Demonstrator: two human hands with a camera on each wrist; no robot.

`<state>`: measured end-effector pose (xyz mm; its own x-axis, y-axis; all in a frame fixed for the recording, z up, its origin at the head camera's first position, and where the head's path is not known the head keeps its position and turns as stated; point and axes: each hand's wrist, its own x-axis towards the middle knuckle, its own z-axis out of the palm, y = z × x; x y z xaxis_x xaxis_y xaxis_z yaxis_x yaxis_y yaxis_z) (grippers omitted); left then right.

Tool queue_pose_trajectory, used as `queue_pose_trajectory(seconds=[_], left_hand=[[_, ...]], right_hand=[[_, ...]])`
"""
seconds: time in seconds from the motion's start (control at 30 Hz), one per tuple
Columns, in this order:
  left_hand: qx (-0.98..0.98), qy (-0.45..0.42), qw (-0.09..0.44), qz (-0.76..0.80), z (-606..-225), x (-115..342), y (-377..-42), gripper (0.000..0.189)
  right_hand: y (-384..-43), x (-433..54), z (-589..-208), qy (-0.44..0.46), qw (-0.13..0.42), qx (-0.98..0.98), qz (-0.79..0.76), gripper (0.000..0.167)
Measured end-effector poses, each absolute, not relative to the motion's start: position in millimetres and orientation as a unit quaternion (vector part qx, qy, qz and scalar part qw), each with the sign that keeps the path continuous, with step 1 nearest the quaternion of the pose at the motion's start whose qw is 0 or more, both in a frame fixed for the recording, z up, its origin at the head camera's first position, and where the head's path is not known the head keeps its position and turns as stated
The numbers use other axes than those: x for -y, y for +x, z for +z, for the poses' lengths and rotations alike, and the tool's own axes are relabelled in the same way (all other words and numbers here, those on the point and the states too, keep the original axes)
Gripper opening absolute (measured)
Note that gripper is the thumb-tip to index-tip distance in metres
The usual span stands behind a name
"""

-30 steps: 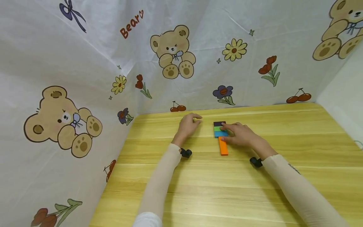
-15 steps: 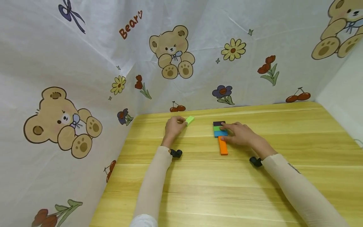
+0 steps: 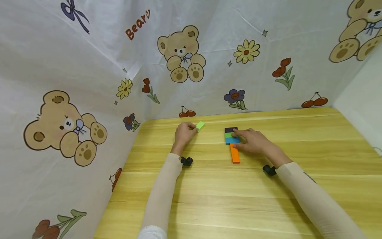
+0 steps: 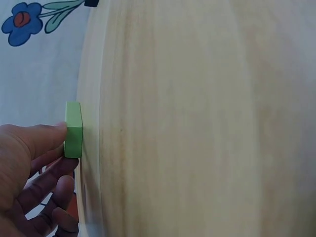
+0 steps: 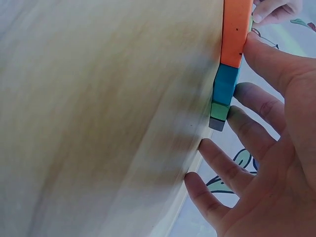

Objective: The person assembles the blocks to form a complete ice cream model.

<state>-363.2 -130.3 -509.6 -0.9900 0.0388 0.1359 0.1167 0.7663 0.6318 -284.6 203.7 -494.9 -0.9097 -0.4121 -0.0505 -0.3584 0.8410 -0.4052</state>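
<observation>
My left hand (image 3: 183, 135) pinches a small light green block (image 3: 201, 125) between thumb and fingers, left of the other blocks. In the left wrist view the light green block (image 4: 74, 138) sticks out past the thumb tip. My right hand (image 3: 255, 142) rests its fingertips on a flat group of blocks. That group has a dark purple block (image 3: 229, 130) at the far end, a green block (image 3: 228, 135), then a blue block (image 3: 231, 141). An orange block (image 3: 235, 155) runs lengthwise toward me from the blue one. My right thumb touches the orange block (image 5: 236, 34), fingers spread.
The blocks lie on a wooden table (image 3: 226, 192). Behind it and at the left hangs a white sheet (image 3: 215, 66) printed with bears and flowers. A white wall (image 3: 362, 103) stands at the right. Black wrist cameras sit on both wrists.
My left hand has moved left from nearer the block group, and the light green block now shows in its fingers; earlier none was visible there. The right hand and the grouped blocks stay put.
</observation>
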Motion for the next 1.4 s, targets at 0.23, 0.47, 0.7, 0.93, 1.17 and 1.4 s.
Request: queue_pose_trajectory(seconds=[0.23,0.47,0.7,0.93,1.17,1.4], left_hand=[[0.938,-0.037,0.058,-0.341,-506.2,130.0,-361.7,0.024],[0.937,-0.030,0.048,-0.344,-504.9,127.4,-362.4,0.024],[0.938,-0.039,0.045,-0.343,-507.2,121.8,-367.5,0.024],[0.936,-0.037,0.035,-0.347,-505.9,108.2,-371.8,0.024],[0.944,-0.048,0.032,-0.326,-501.5,93.1,-378.0,0.022],[0.944,-0.044,0.015,-0.326,-501.2,80.6,-381.4,0.021]], right_hand=[[-283.7,-202.5,-493.4,-0.201,0.072,-0.956,-0.200,0.068],[-284.9,-205.5,-496.2,-0.198,0.073,-0.957,-0.202,0.071],[-284.6,-206.7,-496.1,-0.197,0.072,-0.956,-0.203,0.071],[-284.6,-206.6,-496.7,-0.197,0.074,-0.956,-0.203,0.074],[-284.0,-207.6,-494.9,-0.193,0.071,-0.956,-0.209,0.071],[-284.5,-205.7,-496.9,-0.197,0.073,-0.955,-0.209,0.071]])
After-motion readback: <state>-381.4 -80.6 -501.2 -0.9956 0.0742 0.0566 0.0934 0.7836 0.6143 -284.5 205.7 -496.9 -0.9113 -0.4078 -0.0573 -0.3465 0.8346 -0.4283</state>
